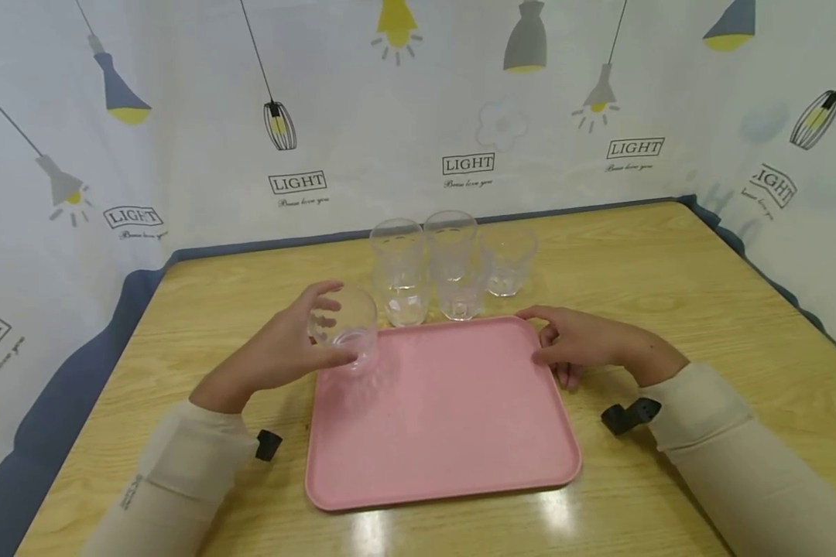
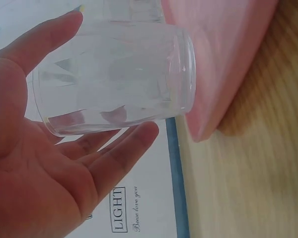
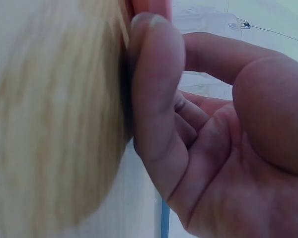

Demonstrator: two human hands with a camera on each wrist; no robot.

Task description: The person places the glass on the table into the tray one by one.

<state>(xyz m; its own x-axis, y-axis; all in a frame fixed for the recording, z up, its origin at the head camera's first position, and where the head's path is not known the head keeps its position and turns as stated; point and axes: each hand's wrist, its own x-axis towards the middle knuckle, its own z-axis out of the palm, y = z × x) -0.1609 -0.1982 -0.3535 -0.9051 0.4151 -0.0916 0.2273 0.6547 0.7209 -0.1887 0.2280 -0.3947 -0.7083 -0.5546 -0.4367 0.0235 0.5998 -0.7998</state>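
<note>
In the head view my left hand (image 1: 289, 340) holds a clear cup (image 1: 362, 352) at the far left corner of a pink tray (image 1: 453, 418). The left wrist view shows the thumb and curled fingers on either side of the cup (image 2: 134, 74), whose base faces the tray. At the tray's far right corner, my right hand (image 1: 585, 344) grips the rim, its index finger reaching along the corner and its thumb on the right side. Close up in the right wrist view, the curled fingers of the right hand (image 3: 203, 134) meet the tray's pink edge (image 3: 161, 6).
Several more clear cups (image 1: 456, 278) stand close together just behind the tray's far edge. All of this is on a wooden table (image 1: 676, 286). A white cloth (image 1: 383, 116) printed with lamps hangs behind the table and along its sides.
</note>
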